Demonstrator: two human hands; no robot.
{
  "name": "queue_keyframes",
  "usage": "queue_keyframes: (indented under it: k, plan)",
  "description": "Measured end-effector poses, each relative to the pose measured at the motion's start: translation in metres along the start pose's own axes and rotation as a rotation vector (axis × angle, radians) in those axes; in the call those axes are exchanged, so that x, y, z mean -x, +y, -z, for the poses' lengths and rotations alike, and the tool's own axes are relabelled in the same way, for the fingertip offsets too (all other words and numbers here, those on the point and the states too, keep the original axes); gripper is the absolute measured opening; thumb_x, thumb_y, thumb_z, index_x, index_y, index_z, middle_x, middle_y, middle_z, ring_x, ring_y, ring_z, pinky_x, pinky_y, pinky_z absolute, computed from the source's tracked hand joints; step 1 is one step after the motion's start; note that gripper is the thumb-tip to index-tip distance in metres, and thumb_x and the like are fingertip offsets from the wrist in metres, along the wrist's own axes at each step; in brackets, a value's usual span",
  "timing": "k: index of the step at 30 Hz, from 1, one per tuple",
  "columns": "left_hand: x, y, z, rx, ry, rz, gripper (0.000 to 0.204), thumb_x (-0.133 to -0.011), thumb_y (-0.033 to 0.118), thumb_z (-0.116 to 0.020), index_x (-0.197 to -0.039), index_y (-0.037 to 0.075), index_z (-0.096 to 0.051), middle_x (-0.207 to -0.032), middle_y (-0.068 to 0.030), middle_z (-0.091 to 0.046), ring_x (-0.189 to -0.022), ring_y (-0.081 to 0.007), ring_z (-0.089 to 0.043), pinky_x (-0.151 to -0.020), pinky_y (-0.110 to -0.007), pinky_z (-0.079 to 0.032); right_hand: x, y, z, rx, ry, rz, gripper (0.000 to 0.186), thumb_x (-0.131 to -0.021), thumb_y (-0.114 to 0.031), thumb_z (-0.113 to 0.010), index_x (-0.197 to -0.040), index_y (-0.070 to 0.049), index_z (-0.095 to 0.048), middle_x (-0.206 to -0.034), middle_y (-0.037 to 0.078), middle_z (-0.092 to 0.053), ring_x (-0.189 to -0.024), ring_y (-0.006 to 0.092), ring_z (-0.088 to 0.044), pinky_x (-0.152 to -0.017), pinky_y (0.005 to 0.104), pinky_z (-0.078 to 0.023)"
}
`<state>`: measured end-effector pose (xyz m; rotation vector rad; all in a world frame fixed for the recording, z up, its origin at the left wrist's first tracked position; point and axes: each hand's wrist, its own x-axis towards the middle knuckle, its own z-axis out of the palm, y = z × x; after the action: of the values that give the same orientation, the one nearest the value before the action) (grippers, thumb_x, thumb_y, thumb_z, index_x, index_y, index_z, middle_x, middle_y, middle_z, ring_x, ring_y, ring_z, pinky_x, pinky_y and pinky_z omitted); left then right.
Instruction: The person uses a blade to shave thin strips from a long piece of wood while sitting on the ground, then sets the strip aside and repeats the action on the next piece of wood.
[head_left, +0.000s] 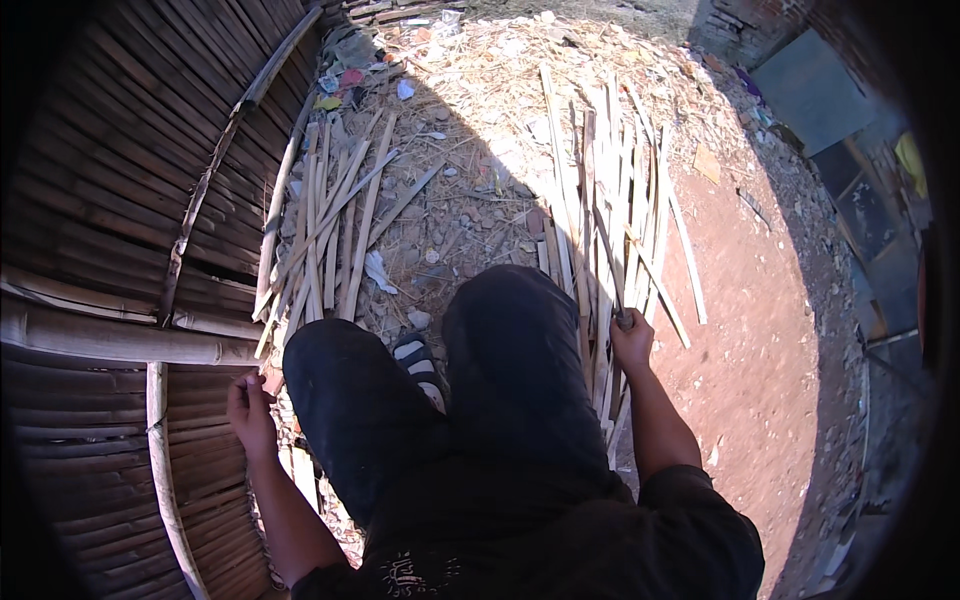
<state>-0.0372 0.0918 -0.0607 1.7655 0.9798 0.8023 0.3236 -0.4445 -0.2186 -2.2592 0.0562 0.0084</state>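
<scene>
My right hand [632, 342] is closed round the handle of a long dark-bladed knife [608, 250], whose blade points away from me over the right-hand pile of bamboo strips [640, 190]. To the left, my left hand [252, 408] has its fingers curled together beside the near end of another pile of bamboo strips [335, 215]. A strip end lies close to those fingertips, but I cannot make out whether they grip it. Between the piles are my bent knees in dark trousers and one sandalled foot [420, 368].
A slatted bamboo wall [110, 190] with a thick horizontal pole [120, 335] stands close on my left. Rubble, straw and scraps [450, 90] cover the ground ahead. Bare reddish earth [750, 350] lies on the right, with a grey panel [815, 90] leaning farther off.
</scene>
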Motion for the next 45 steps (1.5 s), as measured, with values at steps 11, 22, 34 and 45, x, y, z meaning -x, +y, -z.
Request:
queue_keyframes:
  k: [11,22,34,45]
  plan:
    - [0.049,0.132,-0.11,0.175,-0.421,-0.381,0.023,-0.097,0.014,-0.076,-0.113,0.002,-0.067,-0.092,-0.0025,-0.069,-0.073,-0.0054,-0.057,-0.067,-0.022,-0.046,-0.048,-0.239,0.095,-0.762,-0.086,0.428,0.014,-0.091,-0.002,-0.076,-0.098,-0.005,-0.064,-0.085,0.0,-0.065,-0.08,0.0105,-0.064,-0.077,0.0288,-0.052]
    - [0.078,0.258,-0.204,0.48,-1.115,-0.211,0.047,-0.112,0.035,-0.052,-0.144,0.001,-0.047,-0.115,-0.0104,-0.066,-0.1,-0.0174,-0.066,-0.084,-0.033,-0.054,0.028,-0.427,0.056,-1.148,-0.384,0.635,0.017,-0.096,-0.01,-0.076,-0.103,-0.006,-0.062,-0.12,0.016,-0.074,-0.093,0.0103,-0.066,-0.078,0.0277,-0.053]
    - [0.051,0.149,-0.088,-0.269,-0.212,-0.333,0.037,-0.111,0.034,-0.05,-0.112,0.001,-0.067,-0.075,-0.0131,-0.066,-0.069,-0.0277,-0.069,-0.064,-0.04,-0.052,0.004,-0.415,-0.028,-0.259,-0.466,0.985,0.039,-0.088,-0.035,-0.085,-0.103,-0.005,-0.066,-0.075,0.012,-0.068,-0.07,0.0231,-0.069,-0.066,0.0402,-0.052]
    - [0.073,0.086,-0.079,-0.705,-0.154,-0.218,0.03,-0.106,0.031,-0.057,-0.107,0.002,-0.065,-0.077,-0.0241,-0.068,-0.073,-0.0468,-0.069,-0.064,-0.054,-0.053,0.044,-0.398,-0.088,0.331,-0.744,1.325,0.03,-0.077,-0.025,-0.079,-0.101,-0.012,-0.066,-0.085,0.012,-0.071,-0.081,0.0392,-0.071,-0.072,0.0513,-0.056]
